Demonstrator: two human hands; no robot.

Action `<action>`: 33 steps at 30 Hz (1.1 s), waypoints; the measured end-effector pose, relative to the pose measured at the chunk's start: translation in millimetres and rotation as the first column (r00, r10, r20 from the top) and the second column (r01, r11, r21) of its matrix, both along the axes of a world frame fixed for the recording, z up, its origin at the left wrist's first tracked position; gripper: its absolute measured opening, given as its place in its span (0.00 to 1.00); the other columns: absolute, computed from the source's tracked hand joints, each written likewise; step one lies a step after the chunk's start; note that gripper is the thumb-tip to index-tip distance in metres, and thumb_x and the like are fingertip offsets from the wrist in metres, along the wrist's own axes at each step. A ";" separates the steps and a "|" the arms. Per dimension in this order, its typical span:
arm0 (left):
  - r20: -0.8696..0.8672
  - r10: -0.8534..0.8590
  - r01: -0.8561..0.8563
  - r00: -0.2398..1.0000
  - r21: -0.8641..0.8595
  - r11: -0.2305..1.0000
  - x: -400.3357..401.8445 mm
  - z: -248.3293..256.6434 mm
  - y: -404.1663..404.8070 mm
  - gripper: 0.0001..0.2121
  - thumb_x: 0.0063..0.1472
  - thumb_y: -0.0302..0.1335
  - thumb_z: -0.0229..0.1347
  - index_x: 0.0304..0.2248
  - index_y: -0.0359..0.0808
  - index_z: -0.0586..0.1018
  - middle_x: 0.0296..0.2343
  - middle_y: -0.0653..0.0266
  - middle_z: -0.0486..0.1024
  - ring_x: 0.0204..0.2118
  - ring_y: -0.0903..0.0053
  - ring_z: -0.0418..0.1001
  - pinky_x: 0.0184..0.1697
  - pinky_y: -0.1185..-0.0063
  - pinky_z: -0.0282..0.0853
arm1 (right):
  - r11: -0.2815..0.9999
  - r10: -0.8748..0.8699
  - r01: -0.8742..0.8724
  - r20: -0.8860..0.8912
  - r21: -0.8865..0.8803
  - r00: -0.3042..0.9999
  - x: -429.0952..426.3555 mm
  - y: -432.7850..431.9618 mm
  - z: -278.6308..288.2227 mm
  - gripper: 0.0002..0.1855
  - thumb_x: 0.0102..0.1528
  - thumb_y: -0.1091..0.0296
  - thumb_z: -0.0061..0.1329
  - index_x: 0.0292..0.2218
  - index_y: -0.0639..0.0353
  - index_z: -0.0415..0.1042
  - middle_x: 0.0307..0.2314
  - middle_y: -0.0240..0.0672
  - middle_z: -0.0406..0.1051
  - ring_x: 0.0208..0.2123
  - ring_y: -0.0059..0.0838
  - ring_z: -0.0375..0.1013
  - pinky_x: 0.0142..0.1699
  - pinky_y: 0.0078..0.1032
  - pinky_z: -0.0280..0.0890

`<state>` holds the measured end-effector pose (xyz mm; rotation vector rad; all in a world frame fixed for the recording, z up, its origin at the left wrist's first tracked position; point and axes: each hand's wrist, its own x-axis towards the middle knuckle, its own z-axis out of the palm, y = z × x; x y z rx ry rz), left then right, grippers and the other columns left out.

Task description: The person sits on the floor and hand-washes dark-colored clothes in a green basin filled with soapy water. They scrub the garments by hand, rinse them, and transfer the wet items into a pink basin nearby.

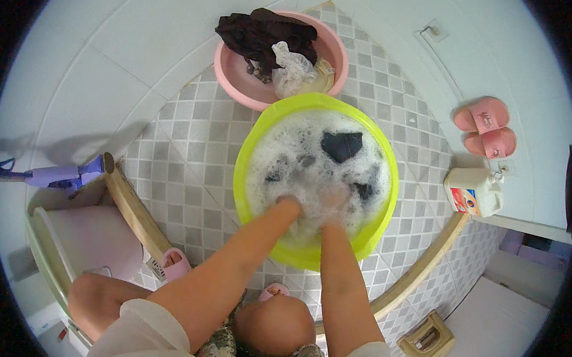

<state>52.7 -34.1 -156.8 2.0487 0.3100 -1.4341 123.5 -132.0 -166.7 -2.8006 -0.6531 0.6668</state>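
A lime-green plastic basin [241, 186] full of white suds [287, 131] stands on the floor before me. My left hand [290, 205] is sunk in the foam past the wrist, its fingers hidden. Beside it, my right hand [335, 198] shows only as a blur through the suds. Whether either hand grips anything cannot be seen. Dark wet cloth [342, 146] pokes up through the foam beyond my hands. Another dark patch of cloth [362, 190] surfaces just right of my right hand.
Behind the basin, a pink tub [237, 84] holds black clothing [267, 34] and white lacy fabric [292, 68]. A white jug [474, 190] stands at right, near pink slippers [489, 115] on the wall. Raised curbs [136, 206] cross the tiled floor [207, 142]. A beige plastic stool [427, 341] sits lower right.
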 end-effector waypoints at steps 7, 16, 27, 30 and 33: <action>0.334 0.136 -0.122 0.933 -0.063 0.991 -23.5 69.3 -5.9 0.45 0.40 0.42 0.64 0.56 0.35 0.55 0.56 0.52 0.53 0.58 0.57 0.52 0.58 0.59 0.47 | 0.723 -0.232 0.005 0.236 0.690 0.944 -41.3 -28.5 95.7 0.14 0.52 0.60 0.50 0.35 0.62 0.69 0.29 0.46 0.71 0.33 0.44 0.71 0.38 0.32 0.64; 0.838 0.533 -0.447 -0.119 -0.524 0.725 -50.6 126.5 -62.5 0.46 0.39 0.36 0.66 0.55 0.34 0.53 0.57 0.55 0.49 0.58 0.58 0.51 0.59 0.61 0.46 | 0.267 -0.520 0.089 0.065 0.960 0.852 -62.2 -23.9 406.3 0.17 0.56 0.58 0.45 0.36 0.66 0.71 0.28 0.39 0.70 0.26 0.27 0.69 0.29 0.22 0.65; 0.840 0.192 -0.569 0.507 0.159 0.807 -107.4 51.3 17.2 0.34 0.45 0.36 0.61 0.51 0.35 0.62 0.40 0.53 0.71 0.47 0.58 0.65 0.48 0.65 0.60 | 0.279 -0.436 -0.190 0.301 0.941 0.848 -75.1 -9.3 431.7 0.18 0.55 0.60 0.47 0.43 0.62 0.71 0.35 0.40 0.71 0.36 0.32 0.71 0.41 0.27 0.65; 0.777 0.233 -0.527 0.585 0.145 0.838 -105.3 61.5 19.2 0.48 0.38 0.43 0.65 0.56 0.32 0.54 0.45 0.50 0.68 0.51 0.56 0.62 0.52 0.66 0.58 | 0.541 -0.316 0.001 0.202 0.841 0.927 -75.0 2.3 333.7 0.09 0.51 0.71 0.52 0.35 0.62 0.69 0.28 0.35 0.70 0.32 0.26 0.69 0.41 0.22 0.63; 0.820 0.158 -0.438 0.551 0.122 0.891 -104.7 91.8 8.9 0.54 0.38 0.45 0.66 0.58 0.29 0.46 0.50 0.45 0.61 0.55 0.54 0.56 0.56 0.65 0.53 | 0.655 -0.117 0.002 0.098 0.755 0.988 -67.0 -10.8 180.2 0.11 0.48 0.72 0.52 0.35 0.62 0.69 0.31 0.46 0.70 0.37 0.47 0.67 0.45 0.35 0.60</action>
